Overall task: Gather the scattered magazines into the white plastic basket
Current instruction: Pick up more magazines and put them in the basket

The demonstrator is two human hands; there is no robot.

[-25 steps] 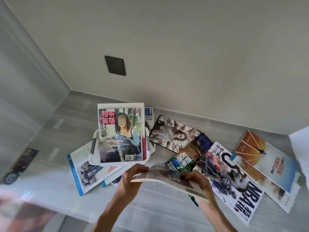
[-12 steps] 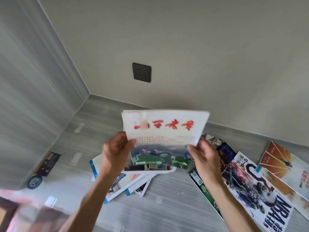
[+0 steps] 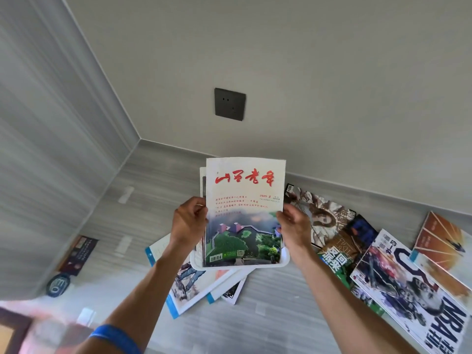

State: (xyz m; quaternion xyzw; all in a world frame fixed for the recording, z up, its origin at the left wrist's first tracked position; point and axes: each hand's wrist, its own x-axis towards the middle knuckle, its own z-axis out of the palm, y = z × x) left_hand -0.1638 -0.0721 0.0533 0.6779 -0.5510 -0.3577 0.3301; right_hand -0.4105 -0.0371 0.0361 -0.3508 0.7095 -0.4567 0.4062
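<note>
Both hands hold one magazine (image 3: 244, 213) upright by its long edges, its lower end already down inside the white plastic basket (image 3: 285, 259). The left hand (image 3: 189, 222) pinches the left edge, fingers curled close round it, and the right hand (image 3: 295, 227) grips the right edge the same way; holding it at both sides probably keeps the thin cover from buckling as it goes in. Behind it the edge of another magazine (image 3: 202, 182) stands in the basket too, so the new one is being filed in front, on end, which saves room. The basket sits on the grey floor (image 3: 268, 318) near the wall corner, resting partly on a few flat magazines (image 3: 189, 284) that poke out beneath it to the left. To the right lie more magazines yet to be gathered, among them an NBA issue (image 3: 419, 295) and an orange-covered one (image 3: 444, 241), overlapping each other. A dark socket (image 3: 229, 104) is on the wall above
</note>
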